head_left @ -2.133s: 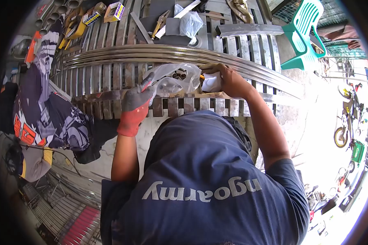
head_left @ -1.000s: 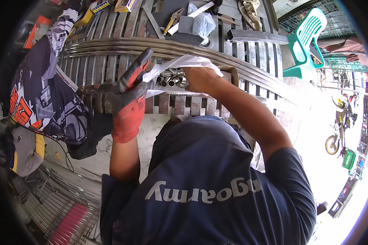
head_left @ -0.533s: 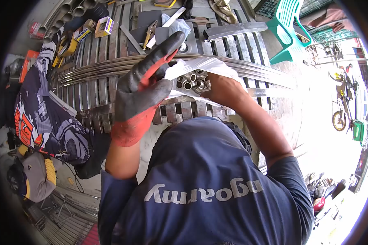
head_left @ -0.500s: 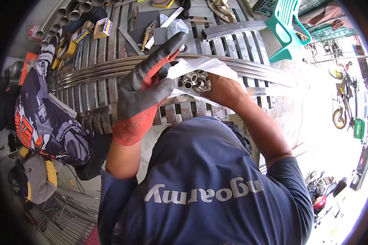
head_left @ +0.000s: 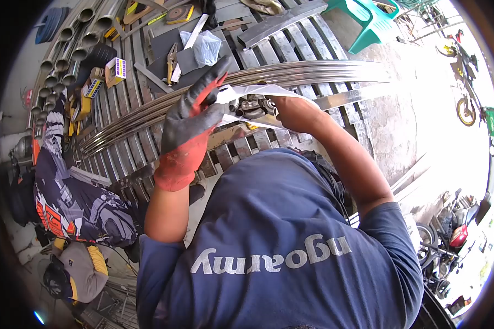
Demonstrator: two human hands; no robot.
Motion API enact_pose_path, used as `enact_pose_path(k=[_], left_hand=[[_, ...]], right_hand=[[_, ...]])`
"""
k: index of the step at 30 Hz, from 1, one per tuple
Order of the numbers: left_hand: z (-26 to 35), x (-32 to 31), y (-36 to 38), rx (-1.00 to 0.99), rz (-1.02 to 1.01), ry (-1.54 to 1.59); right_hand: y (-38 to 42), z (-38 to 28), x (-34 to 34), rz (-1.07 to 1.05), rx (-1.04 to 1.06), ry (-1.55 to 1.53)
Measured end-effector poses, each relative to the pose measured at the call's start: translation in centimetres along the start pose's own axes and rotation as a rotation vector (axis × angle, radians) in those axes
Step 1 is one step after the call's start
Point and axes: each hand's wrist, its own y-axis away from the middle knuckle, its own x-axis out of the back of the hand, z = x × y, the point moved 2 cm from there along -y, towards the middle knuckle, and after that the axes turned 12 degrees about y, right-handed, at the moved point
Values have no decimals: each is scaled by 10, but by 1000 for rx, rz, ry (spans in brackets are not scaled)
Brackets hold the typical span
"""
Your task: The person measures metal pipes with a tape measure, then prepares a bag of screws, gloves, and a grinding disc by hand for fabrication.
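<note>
A white plastic bag [head_left: 237,94] lies with its mouth spread wide over the slatted metal bench. Inside it are several shiny curved metal pipe fittings [head_left: 252,108]. My left hand [head_left: 192,109], in a black and red work glove, pinches the bag's left edge between thumb and fingers, with a long gloved finger pointing up. My bare right hand [head_left: 297,113] reaches into the bag from the right, and the plastic edge passes over its back. Its curled fingertips are right at the fittings and partly hidden; I cannot tell what they grip.
Long thin metal rods [head_left: 313,73] run across the bench [head_left: 132,151] behind the bag. Pliers [head_left: 172,63], a clear plastic bag [head_left: 207,48] and small boxes [head_left: 116,72] lie farther back. Steel tubes [head_left: 66,34] are stacked at left. A green chair [head_left: 370,24] stands at back right.
The view has turned and shifted. My right hand is still in the bag, whose mouth looks narrower, with fewer fittings showing. My left hand keeps its pinch on the bag's edge.
</note>
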Motion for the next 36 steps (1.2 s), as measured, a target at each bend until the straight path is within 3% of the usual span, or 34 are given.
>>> enact_pose_path(k=[1,2,5,6,10,14,17,21,22,23,25,26,29,30,31,33,34,35,36], left_hand=[[1,-3,1,-33,-21,-18],[4,-9,-1,-35,32,0],[17,-16,0,-88,102,32],[20,-11,3,-112,97,51],[40,7,15,-245,99,18],[61,25,34,-355,311,69],[68,53,54,-384,313,164],[58,83,75,-367,469,108],[51,91,79,-351,503,77],[42,100,83,-333,538,49],[16,127,103,-288,547,-60],[-8,157,118,-258,592,-184],[-42,179,149,-62,718,-582],[-48,181,156,21,746,-719],[-58,190,162,48,769,-636],[-71,211,173,96,808,-473],[-57,187,163,30,703,-760],[-53,171,153,-20,684,-601],[-49,154,143,-66,663,-441]], right_hand=[[3,-9,12,-50,-14,-18],[8,-11,5,114,45,72],[-1,-20,10,135,49,115],[-3,-25,11,288,86,139],[-13,-38,30,319,174,189],[-42,-63,52,192,246,245],[-68,-88,59,112,311,205],[-100,-105,25,40,376,245],[-101,-109,13,154,424,277],[-106,-108,-2,-19,371,243],[-98,-117,-20,-114,369,322],[-83,-117,-27,34,486,366],[-45,-122,9,168,707,57],[-36,-112,13,175,565,196],[-31,-97,19,184,421,336],[-32,-48,-1,246,-41,262],[-30,-27,-6,79,-202,261],[-30,-10,-11,-93,-348,246],[-31,2,-17,-111,-380,91]])
